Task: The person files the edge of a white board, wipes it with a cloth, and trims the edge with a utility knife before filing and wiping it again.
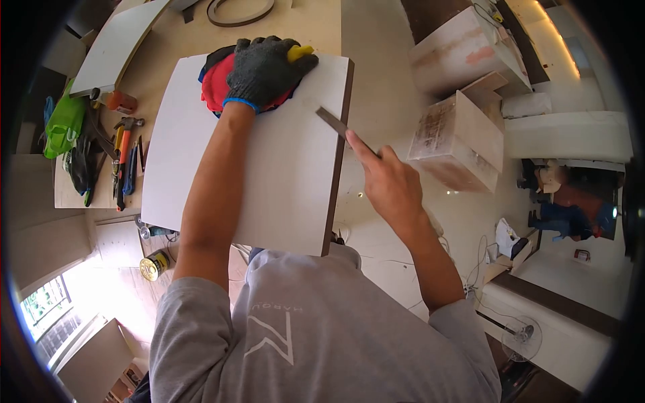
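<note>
My left hand [265,70], in a dark grey knit glove with a blue cuff, presses down on a bunched red cloth [215,84] with dark blue edges. Its fingers curl over the cloth, and something yellow [299,53] shows at the thumb side. Under the cloth lies a white panel [282,174] with a curved left side and a dark brown edge on the right. My bare right hand [392,185] grips a flat metal file [331,121], its index finger stretched along it. The file's tip points up and left over the panel's right edge.
Left on the wooden table [306,27] are a hammer [122,151], an orange bottle [121,102] and a green bag [65,124]. Another white panel [121,47] and a brown ring [240,12] lie behind. White boxes [457,134] and people [568,198] appear to the right.
</note>
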Motion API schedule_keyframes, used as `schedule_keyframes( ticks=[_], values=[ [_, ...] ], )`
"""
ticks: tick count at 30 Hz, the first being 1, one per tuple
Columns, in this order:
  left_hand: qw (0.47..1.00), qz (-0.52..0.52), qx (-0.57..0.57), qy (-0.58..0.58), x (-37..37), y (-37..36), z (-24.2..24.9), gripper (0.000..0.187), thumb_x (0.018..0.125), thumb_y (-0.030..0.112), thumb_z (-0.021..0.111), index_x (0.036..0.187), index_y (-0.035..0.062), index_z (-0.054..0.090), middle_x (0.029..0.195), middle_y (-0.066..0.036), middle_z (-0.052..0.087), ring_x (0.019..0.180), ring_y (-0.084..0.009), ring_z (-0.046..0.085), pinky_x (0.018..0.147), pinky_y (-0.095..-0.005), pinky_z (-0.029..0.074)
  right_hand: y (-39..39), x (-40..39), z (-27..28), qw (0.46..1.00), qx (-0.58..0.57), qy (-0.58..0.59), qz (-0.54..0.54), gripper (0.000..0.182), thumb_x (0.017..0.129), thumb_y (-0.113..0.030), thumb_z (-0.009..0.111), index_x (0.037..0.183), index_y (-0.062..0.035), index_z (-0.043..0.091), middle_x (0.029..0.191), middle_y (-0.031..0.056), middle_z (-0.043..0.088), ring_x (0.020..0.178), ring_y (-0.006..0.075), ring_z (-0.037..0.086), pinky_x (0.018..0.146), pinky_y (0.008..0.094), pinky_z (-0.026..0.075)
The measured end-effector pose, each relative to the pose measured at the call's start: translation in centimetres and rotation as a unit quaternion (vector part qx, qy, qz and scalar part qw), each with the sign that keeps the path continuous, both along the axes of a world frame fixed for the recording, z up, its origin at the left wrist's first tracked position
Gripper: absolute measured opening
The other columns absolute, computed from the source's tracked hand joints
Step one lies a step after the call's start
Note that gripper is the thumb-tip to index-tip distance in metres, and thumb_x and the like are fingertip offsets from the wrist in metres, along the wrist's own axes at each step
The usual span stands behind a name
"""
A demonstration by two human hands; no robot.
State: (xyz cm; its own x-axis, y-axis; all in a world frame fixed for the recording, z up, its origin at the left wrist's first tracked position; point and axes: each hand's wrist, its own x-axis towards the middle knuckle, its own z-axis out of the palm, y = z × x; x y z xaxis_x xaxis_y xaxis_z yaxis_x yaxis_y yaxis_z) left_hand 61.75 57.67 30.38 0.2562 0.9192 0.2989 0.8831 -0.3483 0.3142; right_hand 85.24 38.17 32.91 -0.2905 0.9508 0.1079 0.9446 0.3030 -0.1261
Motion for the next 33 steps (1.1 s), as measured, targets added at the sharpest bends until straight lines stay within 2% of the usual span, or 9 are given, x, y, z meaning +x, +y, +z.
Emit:
schedule_keyframes(
  ticks=[2,8,12,17,21,25,28,31,33],
  values=[
    [1.000,-0.014,0.011,0.000,-0.2,0.0,-0.5,0.050,0.096,0.057,0.063,0.115,0.0122,0.078,0.109,-0.014,0.075,0.105,-0.0339,0.067,0.102,-0.0467,0.043,1.7,-0.5,0.0,1.000,0.000,-0.013,-0.005,0.063,0.094,-0.006,0.062,0.153,-0.0282,0.056,0.078,0.0111,0.051,0.057,0.0296,0.061,0.054,0.0433,0.053],
    [1.000,-0.008,0.010,-0.002,-0.4,0.2,-1.0,0.052,0.096,0.059,0.062,0.114,0.0129,0.078,0.108,-0.013,0.075,0.104,-0.0337,0.067,0.103,-0.0489,0.041,-4.0,-0.2,1.6,1.000,-0.025,0.003,-0.014,0.063,0.093,-0.004,0.061,0.151,-0.0273,0.058,0.077,0.0118,0.052,0.057,0.0302,0.061,0.054,0.0419,0.054],
    [0.999,-0.016,0.025,-0.025,-0.4,0.4,-1.2,0.056,0.094,0.063,0.060,0.112,0.0132,0.079,0.104,-0.013,0.075,0.103,-0.0327,0.068,0.104,-0.0506,0.038,1.3,-1.2,0.0,0.999,0.009,-0.023,-0.029,0.063,0.093,-0.004,0.061,0.151,-0.0278,0.058,0.076,0.0112,0.051,0.057,0.0296,0.060,0.053,0.0417,0.054],
    [0.999,0.001,0.024,-0.024,-0.8,0.7,-0.8,0.055,0.095,0.061,0.061,0.113,0.0130,0.079,0.106,-0.013,0.075,0.106,-0.0316,0.068,0.104,-0.0501,0.038,-5.8,-1.1,1.9,0.998,-0.054,0.024,-0.020,0.063,0.094,-0.003,0.059,0.152,-0.0272,0.057,0.079,0.0147,0.056,0.059,0.0335,0.062,0.057,0.0455,0.055],
    [1.000,-0.017,0.007,-0.021,-0.5,0.6,-0.9,0.054,0.095,0.060,0.061,0.113,0.0128,0.079,0.106,-0.013,0.075,0.106,-0.0320,0.067,0.105,-0.0506,0.038,1.5,-1.7,-0.1,0.999,-0.008,-0.013,-0.040,0.063,0.094,-0.006,0.059,0.154,-0.0284,0.055,0.077,0.0137,0.053,0.060,0.0331,0.063,0.057,0.0467,0.054],
    [0.999,-0.021,0.017,-0.034,-0.6,0.7,-1.0,0.052,0.094,0.057,0.061,0.113,0.0125,0.079,0.105,-0.014,0.075,0.106,-0.0337,0.067,0.106,-0.0519,0.037,-3.1,-1.5,2.3,0.997,-0.061,-0.020,-0.042,0.061,0.096,-0.008,0.059,0.153,-0.0282,0.055,0.076,0.0138,0.052,0.059,0.0335,0.063,0.058,0.0465,0.055],
    [0.999,-0.021,0.030,-0.026,-0.5,0.3,-0.5,0.044,0.097,0.051,0.062,0.111,0.0123,0.079,0.106,-0.013,0.075,0.101,-0.0349,0.067,0.101,-0.0482,0.040,-1.2,-0.4,-0.1,1.000,-0.005,0.002,-0.026,0.059,0.097,-0.010,0.058,0.154,-0.0275,0.055,0.078,0.0144,0.054,0.059,0.0342,0.063,0.058,0.0465,0.055],
    [0.999,-0.014,-0.004,-0.036,-0.5,0.5,0.0,0.042,0.098,0.048,0.060,0.111,0.0127,0.078,0.108,-0.013,0.075,0.102,-0.0345,0.067,0.102,-0.0484,0.040,6.0,-0.4,-0.7,0.999,0.021,-0.014,-0.036,0.059,0.098,-0.009,0.058,0.154,-0.0258,0.054,0.082,0.0165,0.059,0.060,0.0351,0.063,0.058,0.0472,0.055],
    [0.999,-0.019,-0.018,-0.035,-0.6,0.4,0.0,0.040,0.100,0.045,0.057,0.111,0.0128,0.079,0.108,-0.012,0.076,0.104,-0.0344,0.067,0.102,-0.0482,0.040,5.8,-0.2,-0.6,0.999,0.019,-0.025,-0.031,0.056,0.100,-0.009,0.057,0.154,-0.0238,0.054,0.082,0.0177,0.059,0.065,0.0368,0.065,0.060,0.0476,0.056]
  ],
)
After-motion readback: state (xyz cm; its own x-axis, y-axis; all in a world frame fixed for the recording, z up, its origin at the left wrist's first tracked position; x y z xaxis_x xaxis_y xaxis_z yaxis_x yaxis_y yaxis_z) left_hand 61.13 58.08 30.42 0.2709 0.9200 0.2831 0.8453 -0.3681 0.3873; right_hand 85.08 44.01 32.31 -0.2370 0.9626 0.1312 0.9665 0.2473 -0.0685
